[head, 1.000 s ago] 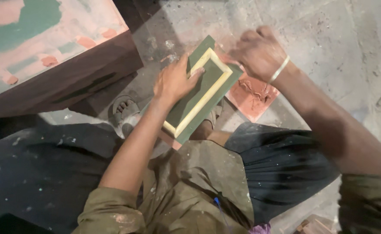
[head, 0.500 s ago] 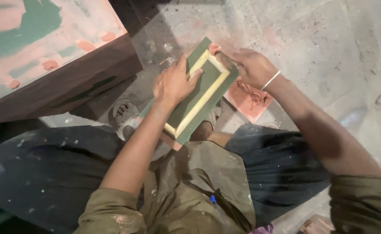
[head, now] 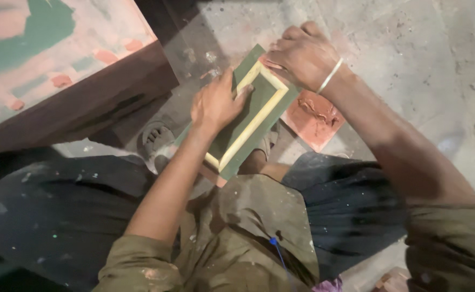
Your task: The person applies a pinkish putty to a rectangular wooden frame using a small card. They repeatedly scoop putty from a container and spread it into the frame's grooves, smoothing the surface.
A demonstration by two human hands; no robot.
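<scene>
Green panel (head: 248, 127) with pale wood frame, tilted over the lap: left hand (head: 214, 105) flat on its face, right hand (head: 302, 54) closed over its far corner, red tile (head: 313, 116) on dusty floor (head: 410, 54) just beyond.

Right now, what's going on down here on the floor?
A person sits on the dusty floor with a green panel edged by a pale wooden frame. The left hand presses flat on it, while the right hand works at its far corner. A reddish slab lies beside it.
</scene>
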